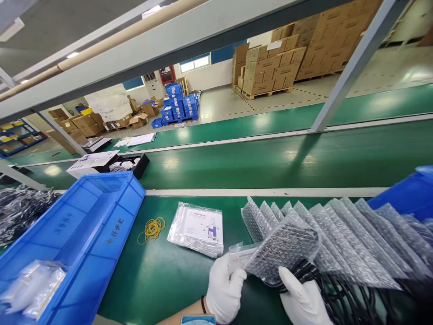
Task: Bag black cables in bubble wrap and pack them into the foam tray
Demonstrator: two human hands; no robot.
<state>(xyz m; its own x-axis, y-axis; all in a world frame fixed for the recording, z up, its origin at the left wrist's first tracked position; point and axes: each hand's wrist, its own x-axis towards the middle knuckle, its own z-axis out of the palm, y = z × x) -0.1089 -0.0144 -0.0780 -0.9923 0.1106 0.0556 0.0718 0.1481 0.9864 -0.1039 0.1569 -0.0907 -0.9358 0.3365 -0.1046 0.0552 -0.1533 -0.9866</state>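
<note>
My left hand, in a white glove, pinches a small printed booklet in a clear plastic bag. The booklet's right edge meets a bubble-wrap pouch tilted in front of me. My right hand, also gloved, is closed on a bundled black cable at the pouch's lower edge; its fingers underneath are hidden. Behind and to the right leans a row of more bubble-wrap pouches, with black cables below them. A stack of bagged booklets lies left of the pouches.
Yellow rubber bands lie beside a blue bin with clear plastic bags inside. Black bagged cables are at far left. An open box sits on the green belt. Another blue bin stands at right.
</note>
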